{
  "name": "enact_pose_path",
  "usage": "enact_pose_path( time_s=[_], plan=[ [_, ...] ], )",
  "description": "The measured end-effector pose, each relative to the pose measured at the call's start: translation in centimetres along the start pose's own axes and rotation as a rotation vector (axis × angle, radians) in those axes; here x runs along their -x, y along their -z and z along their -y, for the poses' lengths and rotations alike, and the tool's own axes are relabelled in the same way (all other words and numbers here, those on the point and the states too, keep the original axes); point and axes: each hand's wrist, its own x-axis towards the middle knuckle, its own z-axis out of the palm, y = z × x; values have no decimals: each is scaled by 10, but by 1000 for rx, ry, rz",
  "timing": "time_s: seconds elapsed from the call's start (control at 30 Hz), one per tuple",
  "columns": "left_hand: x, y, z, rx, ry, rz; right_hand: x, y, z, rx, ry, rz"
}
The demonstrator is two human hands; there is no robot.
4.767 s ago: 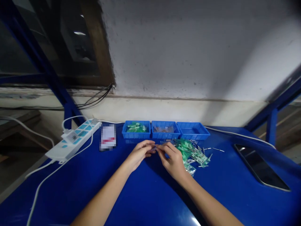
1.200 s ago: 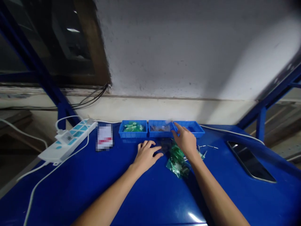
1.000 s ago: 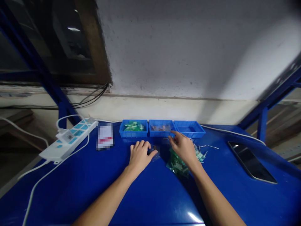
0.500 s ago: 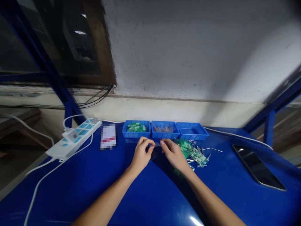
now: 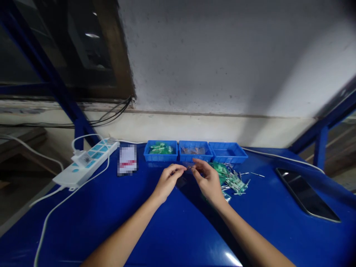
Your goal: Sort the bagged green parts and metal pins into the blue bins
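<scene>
My left hand [image 5: 167, 183] is closed in a pinch above the blue table. Its fingertips meet a small clear plastic bag [image 5: 188, 165]. From the right, my right hand [image 5: 208, 182] pinches the same bag between thumb and fingers; the bag's contents are too small to make out. Below the fingers, another small clear bag [image 5: 180, 182] appears to lie on the table. Just right of my right hand is a heap of green-and-metal pin-like parts [image 5: 235, 182], with green plastic bags [image 5: 221, 170] among them, partly hidden by that hand.
Three blue bins stand along the wall: the left bin [image 5: 160, 157] with green parts, the middle bin [image 5: 196, 157] with bagged brownish pieces, and the right bin [image 5: 228, 157]. A power strip [image 5: 86, 165] with cables and a pixelated card [image 5: 127, 159] lie left, a phone [image 5: 307, 194] right.
My right hand has come back from near the middle bin. My left hand, spread over a clear bag a second ago, has risen and closed. Both hands now meet at the bag.
</scene>
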Motion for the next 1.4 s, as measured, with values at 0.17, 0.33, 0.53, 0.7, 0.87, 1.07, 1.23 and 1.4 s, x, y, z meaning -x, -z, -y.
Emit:
enact_pose_path(
  time_s=[0.17, 0.33, 0.53, 0.7, 0.87, 1.07, 1.23, 1.4],
  plan=[
    [-2, -1, 2, 301, 257, 32, 6, 0, 4, 256, 282, 89],
    [-2, 0, 2, 282, 202, -21, 10, -3, 1, 401, 378, 75],
    [-2, 1, -4, 174, -3, -82, 4, -2, 6, 175, 35, 131],
    [-1, -1, -4, -49, -135, -83, 1, -5, 4, -111, -176, 144],
    [1, 1, -3, 69, 22, 43, 4, -2, 4, 97, 64, 62],
    [0, 2, -3, 281, 139, 32, 8, 0, 4, 328, 341, 52],
    [-1, 1, -3, 99, 6, -20, 5, -1, 1, 223, 150, 67],
    [3, 0, -5, -257, -333, -96, -2, 1, 2, -107, -164, 100]
  ],
)
